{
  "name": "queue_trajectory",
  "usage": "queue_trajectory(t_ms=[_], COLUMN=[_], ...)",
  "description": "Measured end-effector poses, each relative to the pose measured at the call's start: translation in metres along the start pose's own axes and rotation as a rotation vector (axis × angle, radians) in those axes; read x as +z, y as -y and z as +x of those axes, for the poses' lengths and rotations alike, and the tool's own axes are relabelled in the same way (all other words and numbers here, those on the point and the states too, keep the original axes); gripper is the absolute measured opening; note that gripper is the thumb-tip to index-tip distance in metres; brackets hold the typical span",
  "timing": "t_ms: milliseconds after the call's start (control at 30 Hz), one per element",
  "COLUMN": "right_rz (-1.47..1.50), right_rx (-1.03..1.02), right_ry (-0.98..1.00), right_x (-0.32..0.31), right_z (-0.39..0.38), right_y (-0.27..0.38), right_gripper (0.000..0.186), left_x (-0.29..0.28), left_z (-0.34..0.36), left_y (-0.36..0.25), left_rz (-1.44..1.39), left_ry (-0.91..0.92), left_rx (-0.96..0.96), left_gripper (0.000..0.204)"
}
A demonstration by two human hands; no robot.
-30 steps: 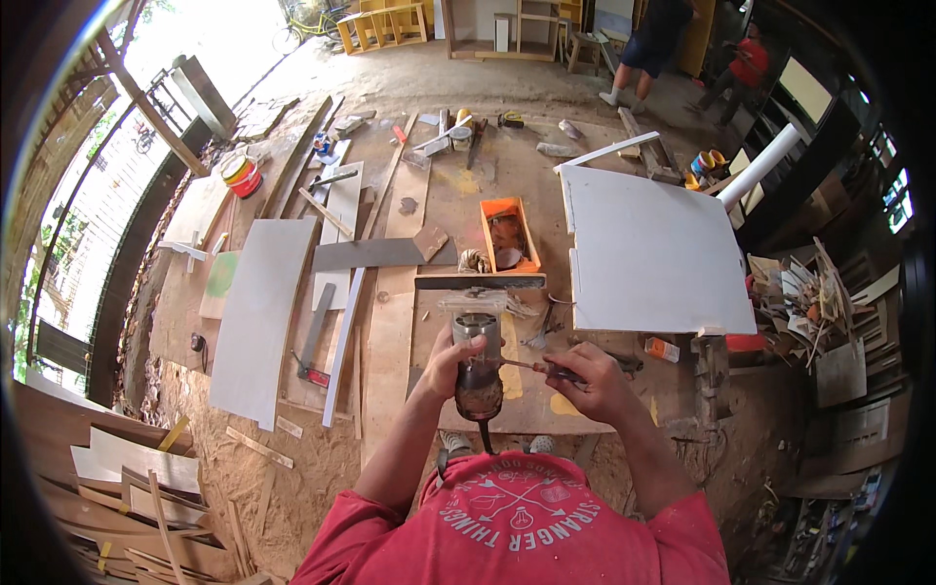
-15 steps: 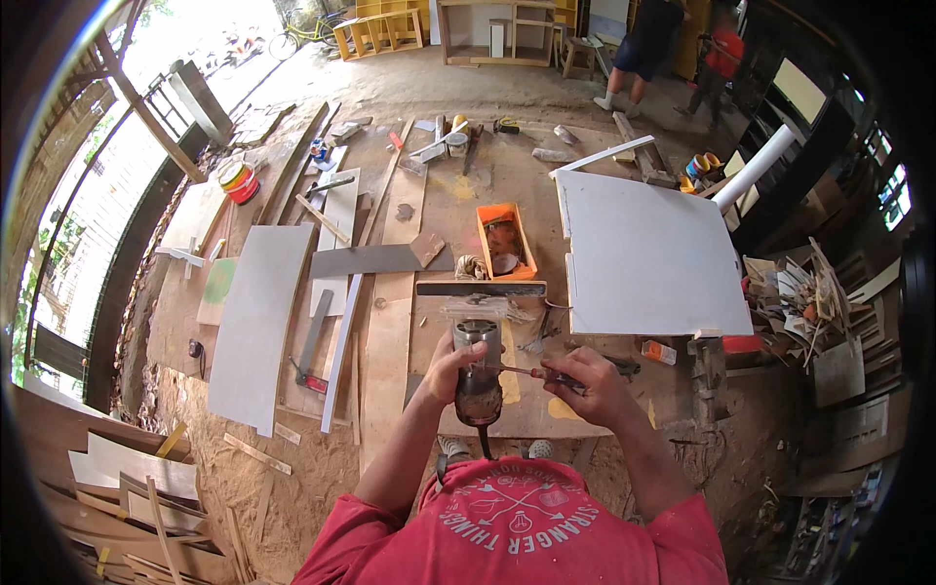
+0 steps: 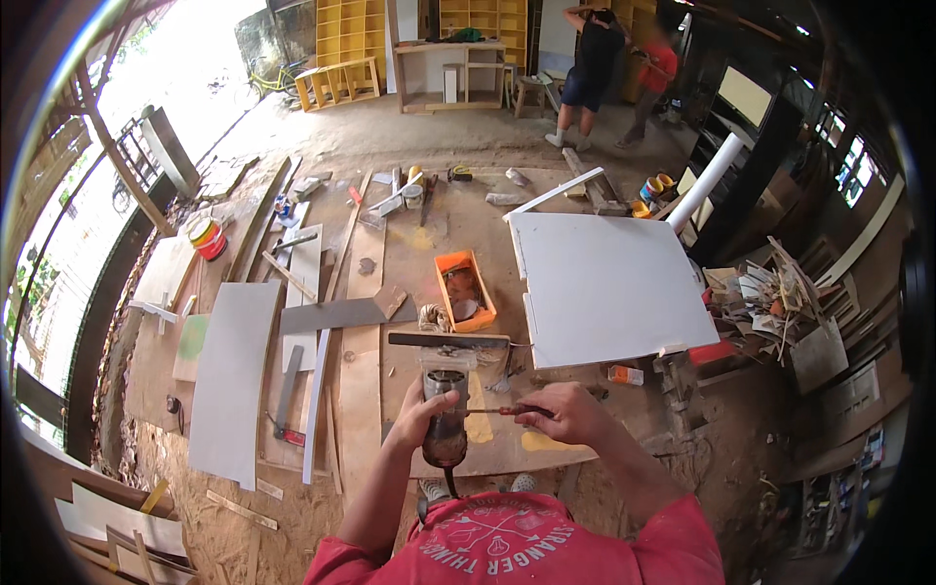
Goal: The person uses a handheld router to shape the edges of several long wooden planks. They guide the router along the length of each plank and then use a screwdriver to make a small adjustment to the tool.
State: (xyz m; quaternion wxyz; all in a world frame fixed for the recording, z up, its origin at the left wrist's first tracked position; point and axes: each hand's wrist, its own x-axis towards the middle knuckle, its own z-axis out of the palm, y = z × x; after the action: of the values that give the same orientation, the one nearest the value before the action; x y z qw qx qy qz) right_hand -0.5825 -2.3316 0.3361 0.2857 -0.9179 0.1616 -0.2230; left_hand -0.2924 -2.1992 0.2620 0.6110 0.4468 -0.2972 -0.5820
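Note:
My left hand (image 3: 423, 417) is wrapped round the body of a trim router (image 3: 446, 447), with its clear base plate (image 3: 448, 360) facing away from me and its cord end toward my shirt. In my right hand (image 3: 563, 413) is a screwdriver (image 3: 514, 410), its handle in my closed fingers. The shaft points left, and its tip meets the side of the router beside my left thumb. Exactly what the tip touches is too small to make out. Just beyond the router lies a dark straight strip (image 3: 448, 340) across the worktable (image 3: 409, 292).
An orange box (image 3: 465, 291) with odds and ends sits past the strip. A large white panel (image 3: 614, 288) covers the table's right; another pale panel (image 3: 230, 380) lies left among wood strips. An offcut heap (image 3: 775, 302) stands far right. Two people (image 3: 587, 73) stand at the back.
The view has tilted up, showing more of the background. My hands keep the router and screwdriver in nearly the same relation. One person at the back now has arms raised toward the head.

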Motion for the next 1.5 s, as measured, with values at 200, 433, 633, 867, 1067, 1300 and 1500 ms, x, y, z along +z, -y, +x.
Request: queue_trajectory(t_ms=[200,433,633,867,1067,1300,1500], right_rz=[0.213,-0.003,0.317,-0.163,-0.019,0.310,-0.167], right_rx=[0.273,-0.007,0.463,0.002,0.248,0.509,0.150], right_ry=[0.210,-0.011,0.417,-0.045,0.059,0.429,-0.047], right_x=[0.007,0.020,0.019,0.036,0.041,0.033,0.051], right_z=[0.001,-0.001,0.006,-0.005,-0.005,0.000,-0.007], right_y=[0.006,0.010,0.009,0.018,0.033,0.017,0.035], right_gripper=[0.027,0.028,0.036,0.034,0.035,0.045,0.034], left_x=[-0.006,-0.010,-0.012,-0.005,-0.010,0.002,0.013], left_z=[0.002,-0.009,-0.014,-0.019,-0.019,-0.023,-0.024], left_y=[0.002,-0.004,-0.008,-0.006,0.000,-0.006,-0.003], left_rz=[0.043,0.036,0.125,0.021,0.126,0.136,0.150], left_ry=[0.017,-0.010,0.023,-0.024,-0.042,-0.016,-0.127], left_rx=[-0.005,0.006,0.006,0.003,0.022,0.018,0.083], left_gripper=[0.072,0.073,0.075,0.068,0.066,0.070,0.078])
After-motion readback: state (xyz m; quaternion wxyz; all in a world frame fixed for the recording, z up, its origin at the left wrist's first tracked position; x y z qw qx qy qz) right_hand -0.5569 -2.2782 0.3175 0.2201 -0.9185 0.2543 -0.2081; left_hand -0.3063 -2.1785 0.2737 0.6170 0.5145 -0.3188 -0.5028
